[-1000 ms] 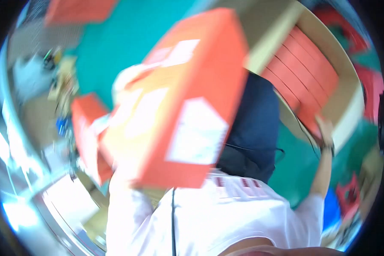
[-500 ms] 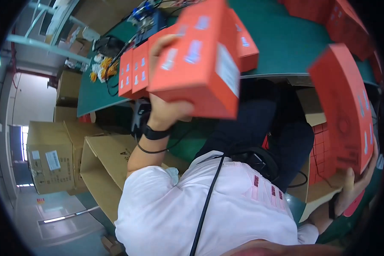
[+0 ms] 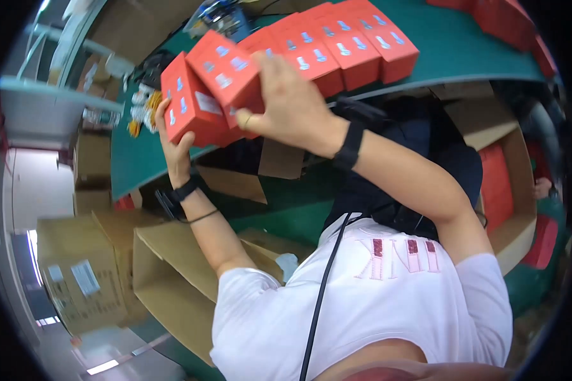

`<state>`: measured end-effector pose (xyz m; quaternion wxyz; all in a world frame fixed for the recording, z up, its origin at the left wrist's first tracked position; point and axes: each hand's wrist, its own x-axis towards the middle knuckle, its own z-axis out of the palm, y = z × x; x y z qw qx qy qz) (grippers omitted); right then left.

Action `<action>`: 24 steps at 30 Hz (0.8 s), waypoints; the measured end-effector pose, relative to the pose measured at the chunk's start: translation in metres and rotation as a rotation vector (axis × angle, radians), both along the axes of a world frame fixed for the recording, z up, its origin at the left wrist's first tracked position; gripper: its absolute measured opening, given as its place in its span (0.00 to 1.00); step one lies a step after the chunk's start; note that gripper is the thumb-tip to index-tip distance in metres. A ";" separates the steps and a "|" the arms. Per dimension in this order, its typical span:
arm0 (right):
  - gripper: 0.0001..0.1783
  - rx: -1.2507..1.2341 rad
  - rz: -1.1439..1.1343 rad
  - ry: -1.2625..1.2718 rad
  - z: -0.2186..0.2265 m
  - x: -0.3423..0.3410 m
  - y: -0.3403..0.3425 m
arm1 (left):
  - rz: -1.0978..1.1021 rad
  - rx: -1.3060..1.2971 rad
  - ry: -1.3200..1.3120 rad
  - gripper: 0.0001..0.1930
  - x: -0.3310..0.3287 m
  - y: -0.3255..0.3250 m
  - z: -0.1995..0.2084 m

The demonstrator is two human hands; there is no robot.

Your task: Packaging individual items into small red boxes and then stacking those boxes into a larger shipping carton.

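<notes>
You seem well along with the part on the desk (image 3: 454, 66): a row of red boxes (image 3: 356, 60) stands at its near edge, prints facing up, while the left end looks unsettled, and more red boxes (image 3: 494, 184) are in the open carton (image 3: 520, 238) on the right; how many, you cannot tell from here. Your hands are apart: the left hand (image 3: 175, 154) is clamped around the end box (image 3: 189, 117) at the far left, and the right hand (image 3: 299, 109) spreads against the leaning box (image 3: 225, 70) just beside it, though whether it grips or only pushes cannot be told. Half a second ago each hand had a box in the air, the right one beside the carton; now both hands are at the row's left end and the right arm reaches across your body
</notes>
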<state>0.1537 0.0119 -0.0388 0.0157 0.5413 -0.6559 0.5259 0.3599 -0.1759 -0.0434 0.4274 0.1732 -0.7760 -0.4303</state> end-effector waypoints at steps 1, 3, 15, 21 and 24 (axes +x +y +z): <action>0.43 -0.014 0.021 -0.001 -0.003 0.011 -0.002 | -0.052 0.026 0.063 0.51 -0.002 -0.002 -0.008; 0.36 0.000 0.148 -0.093 -0.007 0.014 -0.001 | -0.017 -0.053 -0.033 0.52 -0.007 -0.008 -0.012; 0.46 -0.116 -0.153 -0.613 -0.028 -0.130 0.351 | -0.544 -0.742 0.138 0.37 -0.193 0.262 0.065; 0.58 0.090 -1.473 -0.824 -0.265 -0.193 0.670 | -1.484 -0.245 -0.509 0.43 -0.400 0.468 -0.040; 0.57 0.184 -1.561 -0.842 -0.347 -0.199 0.748 | -1.564 -0.244 -0.694 0.40 -0.481 0.546 -0.114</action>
